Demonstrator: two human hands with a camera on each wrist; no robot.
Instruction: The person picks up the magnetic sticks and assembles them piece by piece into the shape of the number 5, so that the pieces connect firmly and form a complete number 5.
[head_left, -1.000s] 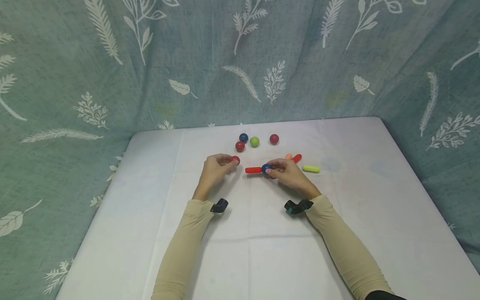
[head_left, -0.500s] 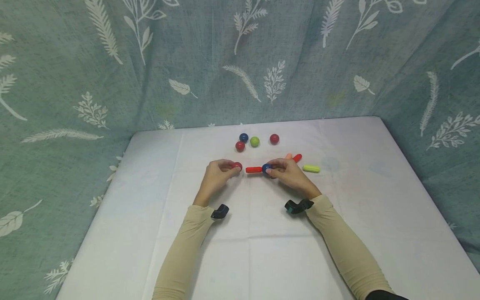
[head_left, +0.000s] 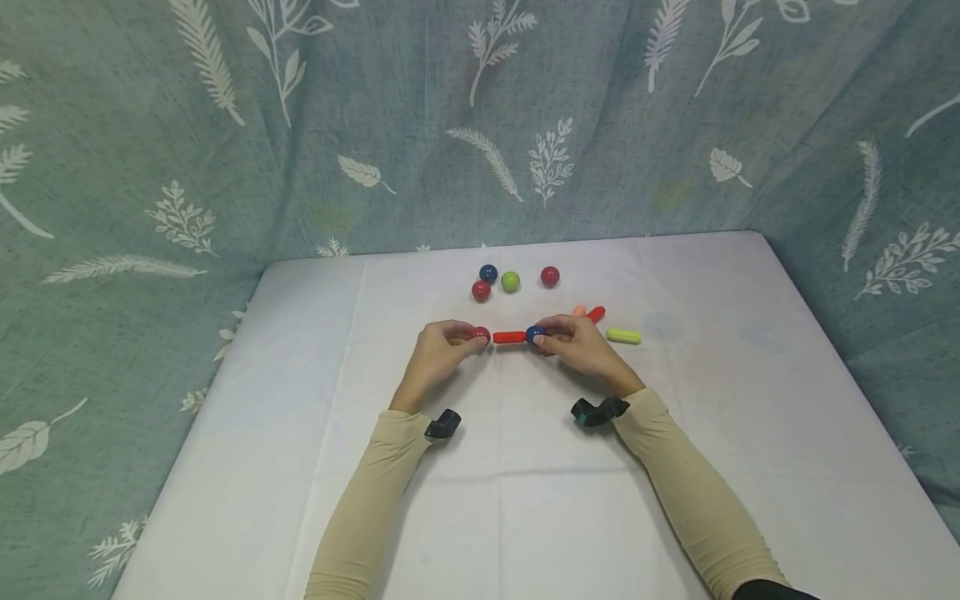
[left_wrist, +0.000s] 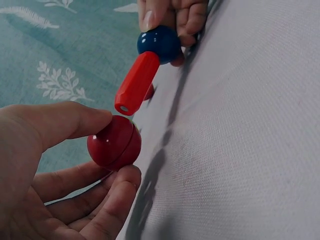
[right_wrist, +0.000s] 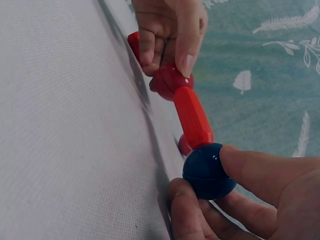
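Red ball [left_wrist: 116, 144], pinched in the left hand [head_left: 441, 348], has drawn closer, nearly meeting the red rod [head_left: 509, 337] whose blue ball [right_wrist: 207, 171] the right hand [head_left: 576, 343] pinches.

A red ball [left_wrist: 114, 142], marked by a seam line, was found pinched by the left hand [left_wrist: 22, 162]. Just beyond it, a tilted red stick [left_wrist: 137, 82] was observed, its near end showing a small pale spot. Its far end was set against a blue ball [left_wrist: 160, 44], which was gripped by the right hand [left_wrist: 175, 17]. White cloth [left_wrist: 250, 125] was noted at right, leaf-patterned teal fabric [left_wrist: 70, 40] at left.
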